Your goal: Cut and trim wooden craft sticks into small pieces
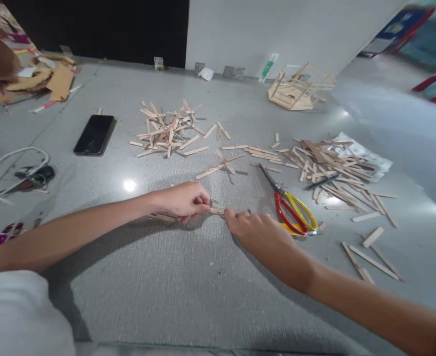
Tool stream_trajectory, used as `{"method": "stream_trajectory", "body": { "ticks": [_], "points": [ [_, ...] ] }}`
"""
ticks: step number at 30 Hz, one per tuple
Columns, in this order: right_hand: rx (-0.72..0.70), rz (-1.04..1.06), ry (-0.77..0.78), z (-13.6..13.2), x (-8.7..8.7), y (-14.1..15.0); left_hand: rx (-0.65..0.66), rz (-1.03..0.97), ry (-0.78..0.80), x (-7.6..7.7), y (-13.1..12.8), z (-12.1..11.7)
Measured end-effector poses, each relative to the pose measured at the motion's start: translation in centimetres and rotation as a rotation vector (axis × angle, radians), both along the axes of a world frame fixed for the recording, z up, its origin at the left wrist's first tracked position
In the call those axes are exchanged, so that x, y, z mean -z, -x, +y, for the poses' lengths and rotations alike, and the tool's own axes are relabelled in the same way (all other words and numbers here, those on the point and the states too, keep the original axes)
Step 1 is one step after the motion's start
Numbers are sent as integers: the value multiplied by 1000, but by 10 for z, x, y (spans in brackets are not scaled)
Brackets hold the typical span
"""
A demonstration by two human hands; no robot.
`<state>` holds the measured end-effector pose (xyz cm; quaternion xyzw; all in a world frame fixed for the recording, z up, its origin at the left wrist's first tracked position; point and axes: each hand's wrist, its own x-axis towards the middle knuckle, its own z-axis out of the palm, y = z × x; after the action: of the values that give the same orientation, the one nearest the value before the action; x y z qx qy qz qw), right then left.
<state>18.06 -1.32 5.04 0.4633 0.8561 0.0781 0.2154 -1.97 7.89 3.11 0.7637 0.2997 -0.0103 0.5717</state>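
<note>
Between my two hands a thin wooden craft stick [217, 211] is held just above the grey table. My left hand [184, 200] pinches its left end, and the fingers of my right hand [253, 227] are closed on its right end. More sticks lie partly hidden beneath my left hand. Right of my right hand rest scissors [294, 210] with one red and one yellow handle, blades pointing away from me. Beyond the hands, a few crossed sticks [223, 164] lie on the table.
Loose stick piles [169, 129] lie at the centre back and at the right [336, 168]. A phone [95, 135] is on the left, near a white cable [35, 150]. A stick-built frame [295, 91] and a glue tube [268, 67] stand by the back panel. Cardboard scraps [60, 81] sit far left.
</note>
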Motion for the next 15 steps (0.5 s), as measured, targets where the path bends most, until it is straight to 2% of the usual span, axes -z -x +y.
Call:
{"method": "stream_trajectory", "body": {
  "ticks": [6, 9, 12, 15],
  "points": [
    [6, 19, -1, 2, 5, -2, -32, 24, 34, -2, -1, -1],
    [-9, 53, -53, 1, 5, -5, -42, 9, 66, -2, -1, 0],
    [33, 176, -222, 1, 4, -10, -116, -72, 32, -13, -2, -3],
    [104, 424, -483, 0, 1, -14, -237, -177, -67, -36, -5, -16]
  ]
}}
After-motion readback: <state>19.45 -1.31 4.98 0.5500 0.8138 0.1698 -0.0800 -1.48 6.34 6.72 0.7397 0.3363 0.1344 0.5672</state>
